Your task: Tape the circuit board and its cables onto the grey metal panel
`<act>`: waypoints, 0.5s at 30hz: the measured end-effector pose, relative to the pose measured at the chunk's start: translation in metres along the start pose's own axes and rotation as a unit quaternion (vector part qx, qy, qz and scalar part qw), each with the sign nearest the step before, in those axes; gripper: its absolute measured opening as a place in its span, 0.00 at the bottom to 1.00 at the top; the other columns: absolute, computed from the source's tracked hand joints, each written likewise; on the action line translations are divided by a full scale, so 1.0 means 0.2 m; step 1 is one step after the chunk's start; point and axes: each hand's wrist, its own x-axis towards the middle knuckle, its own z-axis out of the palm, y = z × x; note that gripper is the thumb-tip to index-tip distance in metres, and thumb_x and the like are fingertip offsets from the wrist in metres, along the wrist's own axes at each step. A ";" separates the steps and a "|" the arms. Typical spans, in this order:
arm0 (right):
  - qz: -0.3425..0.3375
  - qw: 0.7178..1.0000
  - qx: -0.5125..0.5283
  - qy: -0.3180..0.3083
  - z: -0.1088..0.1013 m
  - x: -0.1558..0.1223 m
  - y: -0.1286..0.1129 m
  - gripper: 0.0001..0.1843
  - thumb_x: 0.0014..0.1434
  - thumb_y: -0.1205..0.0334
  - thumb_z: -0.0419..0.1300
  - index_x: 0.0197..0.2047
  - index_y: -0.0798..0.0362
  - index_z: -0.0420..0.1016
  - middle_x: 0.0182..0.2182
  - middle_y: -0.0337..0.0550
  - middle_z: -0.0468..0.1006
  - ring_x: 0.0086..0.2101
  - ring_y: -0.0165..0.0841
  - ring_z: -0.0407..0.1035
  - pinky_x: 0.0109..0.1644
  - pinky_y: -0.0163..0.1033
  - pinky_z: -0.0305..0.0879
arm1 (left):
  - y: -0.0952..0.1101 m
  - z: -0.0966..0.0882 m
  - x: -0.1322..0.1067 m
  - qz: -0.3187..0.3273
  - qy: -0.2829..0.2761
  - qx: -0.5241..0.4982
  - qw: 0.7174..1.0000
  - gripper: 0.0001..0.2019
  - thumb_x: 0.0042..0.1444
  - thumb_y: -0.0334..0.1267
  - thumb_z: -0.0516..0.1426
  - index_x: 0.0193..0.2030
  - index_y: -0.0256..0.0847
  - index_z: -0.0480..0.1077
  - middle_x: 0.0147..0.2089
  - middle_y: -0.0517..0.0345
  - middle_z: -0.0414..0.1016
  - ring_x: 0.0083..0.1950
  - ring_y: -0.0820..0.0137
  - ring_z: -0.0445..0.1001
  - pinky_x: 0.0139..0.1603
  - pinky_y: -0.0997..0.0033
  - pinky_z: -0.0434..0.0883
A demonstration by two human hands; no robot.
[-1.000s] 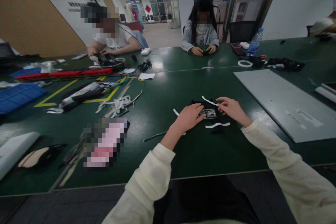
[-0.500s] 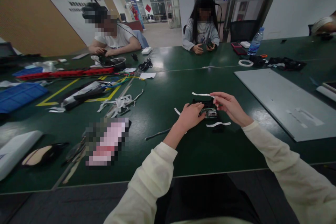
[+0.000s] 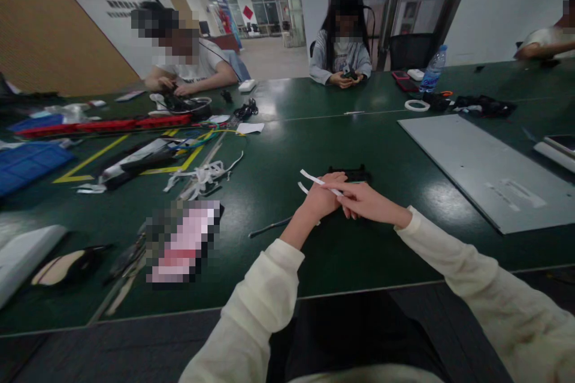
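My right hand (image 3: 366, 203) reaches leftward across my left hand (image 3: 321, 200) and pinches a thin white strip (image 3: 317, 180) that sticks out up and to the left. My left hand rests curled on the green table (image 3: 278, 161), over the spot where a small circuit board lay; the board is hidden now. A black part (image 3: 350, 172) lies just behind both hands. Another short white strip (image 3: 302, 187) peeks out at the left of my left hand.
A thin dark rod (image 3: 267, 228) lies left of my hands. White strips (image 3: 202, 176), cables and red bars clutter the left side. A grey panel (image 3: 476, 161) lies at right. Tape roll (image 3: 417, 105) and bottle (image 3: 432, 72) stand behind. Other people sit across.
My right hand lifted the white strip from above the board and carried it left over my left hand. The board and the strip lying in front of it are now covered.
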 end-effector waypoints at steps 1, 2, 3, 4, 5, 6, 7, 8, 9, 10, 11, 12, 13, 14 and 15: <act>0.010 1.000 0.011 -0.020 -0.01 0.00 -0.01 0.28 0.67 0.60 0.48 0.70 0.48 0.53 0.21 0.33 0.70 0.21 0.24 0.65 0.27 0.31 0.63 | 0.00 0.00 0.00 0.007 0.001 0.016 1.000 0.18 0.59 0.33 0.54 0.57 0.35 0.66 0.62 0.42 0.67 0.65 0.59 0.63 0.65 0.51 0.61; 0.021 0.999 0.020 -0.034 -0.02 0.00 -0.01 0.29 0.67 0.59 0.48 0.70 0.49 0.52 0.20 0.32 0.69 0.20 0.24 0.64 0.26 0.30 0.62 | -0.01 0.01 0.00 0.013 0.004 0.029 0.999 0.18 0.60 0.34 0.54 0.57 0.36 0.66 0.61 0.42 0.68 0.65 0.59 0.64 0.65 0.50 0.62; 0.031 0.998 0.027 -0.043 -0.04 0.00 -0.02 0.29 0.67 0.57 0.48 0.70 0.49 0.52 0.19 0.31 0.68 0.19 0.24 0.63 0.25 0.30 0.61 | -0.01 0.01 0.00 0.016 0.009 0.039 0.999 0.17 0.60 0.35 0.53 0.56 0.36 0.66 0.61 0.42 0.68 0.64 0.59 0.65 0.64 0.50 0.63; 0.039 0.998 0.029 -0.046 -0.05 0.00 -0.03 0.29 0.67 0.55 0.48 0.70 0.49 0.53 0.18 0.31 0.66 0.19 0.23 0.62 0.24 0.29 0.59 | -0.01 0.01 0.00 0.019 0.014 0.047 0.999 0.17 0.61 0.35 0.53 0.56 0.36 0.66 0.61 0.42 0.68 0.64 0.59 0.66 0.63 0.50 0.64; 0.045 0.998 0.028 -0.044 -0.06 0.00 -0.04 0.29 0.67 0.54 0.48 0.69 0.49 0.54 0.18 0.30 0.65 0.18 0.23 0.61 0.23 0.29 0.58 | 0.00 0.01 0.00 0.020 0.019 0.053 0.998 0.16 0.61 0.36 0.53 0.55 0.35 0.67 0.60 0.42 0.69 0.63 0.58 0.66 0.62 0.50 0.65; 0.048 0.998 0.024 -0.040 -0.07 0.00 -0.04 0.28 0.67 0.53 0.48 0.68 0.49 0.56 0.18 0.30 0.65 0.18 0.23 0.61 0.23 0.29 0.56 | 0.00 0.01 0.00 0.023 0.022 0.058 0.998 0.16 0.62 0.37 0.53 0.54 0.34 0.67 0.60 0.41 0.69 0.63 0.58 0.67 0.62 0.51 0.65; 0.047 0.998 0.018 -0.035 -0.07 0.00 -0.05 0.27 0.67 0.52 0.48 0.68 0.49 0.58 0.18 0.31 0.65 0.18 0.23 0.60 0.23 0.29 0.56 | 0.00 0.01 0.00 0.026 0.024 0.063 0.997 0.15 0.62 0.38 0.53 0.54 0.34 0.67 0.59 0.41 0.70 0.62 0.58 0.67 0.62 0.51 0.66; 0.042 0.999 0.011 -0.031 -0.08 0.00 -0.05 0.27 0.67 0.52 0.48 0.67 0.49 0.60 0.19 0.31 0.65 0.19 0.23 0.61 0.23 0.29 0.56 | 0.00 0.00 0.00 0.031 0.025 0.068 0.997 0.15 0.63 0.38 0.53 0.53 0.34 0.68 0.59 0.41 0.70 0.62 0.59 0.67 0.62 0.52 0.66; 0.034 0.999 0.002 -0.027 -0.08 0.01 -0.05 0.26 0.67 0.51 0.49 0.66 0.49 0.61 0.19 0.31 0.66 0.19 0.23 0.62 0.25 0.29 0.58 | 0.01 0.00 0.00 0.036 0.024 0.075 0.996 0.15 0.63 0.38 0.53 0.53 0.34 0.68 0.59 0.42 0.70 0.62 0.59 0.67 0.62 0.53 0.66; 0.023 0.999 -0.004 -0.024 -0.08 0.02 -0.04 0.26 0.67 0.51 0.49 0.65 0.49 0.62 0.20 0.32 0.67 0.21 0.23 0.63 0.26 0.30 0.59 | 0.01 0.00 -0.01 0.042 0.021 0.082 0.996 0.14 0.63 0.38 0.53 0.53 0.34 0.69 0.59 0.42 0.70 0.63 0.60 0.66 0.62 0.53 0.65; 0.011 1.000 -0.008 -0.022 -0.08 0.02 -0.03 0.26 0.67 0.52 0.50 0.65 0.49 0.63 0.22 0.33 0.68 0.22 0.23 0.64 0.27 0.31 0.61 | 0.01 0.00 -0.01 0.047 0.016 0.091 0.995 0.14 0.63 0.38 0.53 0.52 0.34 0.69 0.59 0.42 0.69 0.63 0.60 0.66 0.63 0.54 0.65; 0.000 1.000 -0.011 -0.019 -0.07 0.03 -0.03 0.25 0.67 0.52 0.50 0.64 0.49 0.63 0.23 0.34 0.70 0.23 0.24 0.65 0.28 0.31 0.62 | 0.01 0.00 -0.01 0.050 0.009 0.102 0.994 0.13 0.62 0.38 0.54 0.51 0.34 0.70 0.60 0.42 0.69 0.64 0.59 0.65 0.64 0.54 0.64; -0.010 1.000 -0.012 -0.013 -0.07 0.04 -0.02 0.24 0.67 0.53 0.50 0.64 0.49 0.64 0.25 0.35 0.70 0.23 0.24 0.65 0.29 0.32 0.63 | 0.00 0.00 -0.01 0.052 0.002 0.112 0.992 0.13 0.62 0.37 0.54 0.50 0.35 0.71 0.60 0.43 0.68 0.65 0.59 0.64 0.64 0.54 0.63; -0.017 1.000 -0.011 -0.006 -0.06 0.05 -0.01 0.23 0.66 0.53 0.51 0.63 0.49 0.66 0.26 0.35 0.71 0.23 0.24 0.65 0.29 0.32 0.63 | 0.00 0.00 -0.01 0.055 -0.006 0.121 0.991 0.11 0.61 0.36 0.55 0.48 0.35 0.72 0.60 0.43 0.68 0.65 0.58 0.63 0.65 0.53 0.62; -0.022 1.000 -0.009 0.001 -0.06 0.06 0.00 0.22 0.66 0.54 0.51 0.62 0.49 0.67 0.26 0.36 0.72 0.23 0.24 0.65 0.28 0.32 0.63 | 0.00 0.00 -0.01 0.056 -0.012 0.126 0.990 0.10 0.61 0.36 0.55 0.46 0.36 0.73 0.60 0.43 0.69 0.65 0.58 0.63 0.65 0.53 0.62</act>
